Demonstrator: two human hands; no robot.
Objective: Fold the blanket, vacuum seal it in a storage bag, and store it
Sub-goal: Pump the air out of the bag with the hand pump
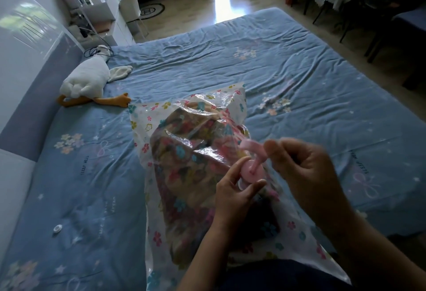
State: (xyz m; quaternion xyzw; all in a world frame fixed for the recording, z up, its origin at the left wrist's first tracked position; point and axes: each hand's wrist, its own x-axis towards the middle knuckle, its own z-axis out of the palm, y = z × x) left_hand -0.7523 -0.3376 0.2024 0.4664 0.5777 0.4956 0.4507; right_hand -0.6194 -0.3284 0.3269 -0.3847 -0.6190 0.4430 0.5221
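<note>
Sealing step: on the storage bag (161, 118) enclosing the blanket (184, 154), left hand (232, 190) pinches the valve (251, 171), right hand (306, 171) grasps its cap (248, 145); next, suction needs it uncovered.

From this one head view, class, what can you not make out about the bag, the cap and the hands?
Head view throughout.
The bag: near end cut off by the bottom edge.
The pink cap: base hidden behind the left hand.
The right hand: fingertips blurred, grip unclear.
The blanket: folds lost under plastic glare.
The white round thing on the sheet: too small to identify.
</note>
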